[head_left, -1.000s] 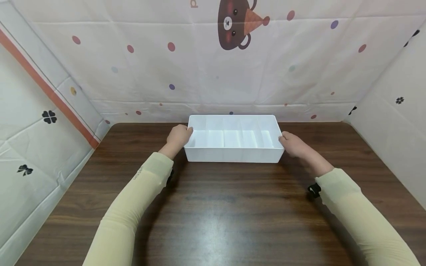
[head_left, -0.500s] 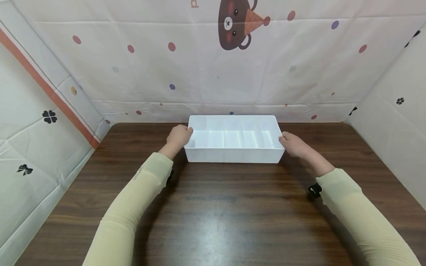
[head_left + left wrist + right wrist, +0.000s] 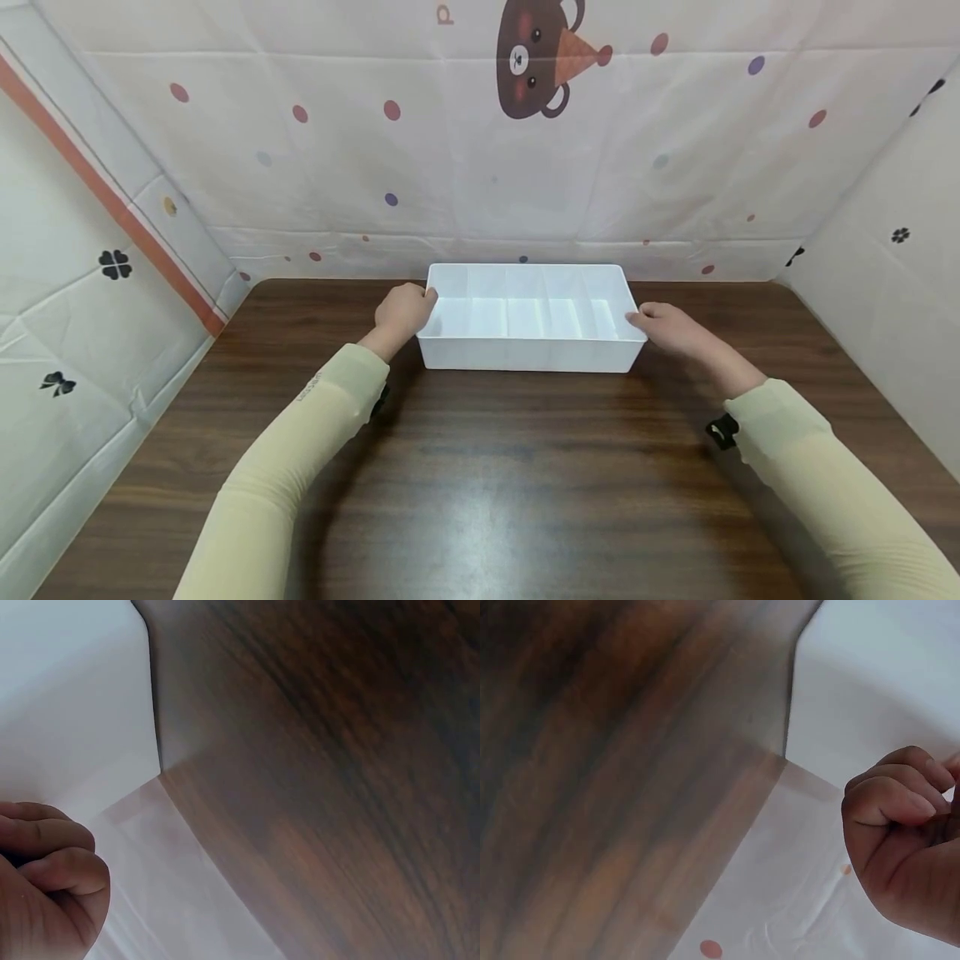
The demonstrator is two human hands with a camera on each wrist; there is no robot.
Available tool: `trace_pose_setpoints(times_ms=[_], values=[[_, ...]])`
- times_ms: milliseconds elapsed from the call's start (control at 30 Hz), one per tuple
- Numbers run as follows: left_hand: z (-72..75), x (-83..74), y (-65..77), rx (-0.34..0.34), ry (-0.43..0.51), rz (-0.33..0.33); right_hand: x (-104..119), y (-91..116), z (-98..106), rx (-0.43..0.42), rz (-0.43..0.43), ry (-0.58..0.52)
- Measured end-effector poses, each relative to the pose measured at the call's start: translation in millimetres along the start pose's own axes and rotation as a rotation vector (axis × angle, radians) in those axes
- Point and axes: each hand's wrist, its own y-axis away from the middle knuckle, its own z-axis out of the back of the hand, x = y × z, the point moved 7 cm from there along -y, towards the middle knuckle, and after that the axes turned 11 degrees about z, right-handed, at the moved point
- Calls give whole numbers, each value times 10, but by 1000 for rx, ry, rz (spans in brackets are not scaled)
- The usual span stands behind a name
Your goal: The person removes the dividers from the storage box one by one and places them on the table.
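At the far side of the table stands a white plastic box (image 3: 525, 354), long and shallow, with thin dividers making several compartments and nothing inside them. My left hand (image 3: 405, 308) grips its left end wall, the thumb at the rim. At the opposite end my right hand (image 3: 667, 325) pinches the rim near the front corner, thumb on the inner side. In the left wrist view, curled fingers (image 3: 56, 847) sit against the box's end wall (image 3: 90, 742). The right wrist view likewise has curled fingers (image 3: 904, 787) beside the other end wall (image 3: 847, 712).
Dark wood table (image 3: 480, 467) spreads out in front of the box. Close behind the box hangs a white sheet (image 3: 337, 167) with dots and a bear print. More white sheets with clover prints line the left side (image 3: 67, 333) and right side (image 3: 885, 275).
The head view has tilted slightly, so everything sits a little lower. My right hand and forearm have shifted slightly right, its thumb now further over the rim. My left hand keeps its grip.
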Motion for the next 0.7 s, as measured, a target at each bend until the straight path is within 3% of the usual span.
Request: trace_pose_setpoints(times_ms=[200, 367, 500, 700], values=[[-9, 18, -18, -11, 35, -5, 97, -36, 215, -17, 3, 125], [-6, -18, -12, -8, 16, -5, 289, -102, 370, -41, 55, 198], [-3, -35, 6, -12, -1, 2, 449, -181, 370, -39, 97, 226], [16, -28, 34, -25, -25, 20, 584, -316, 209, 13, 136, 271]])
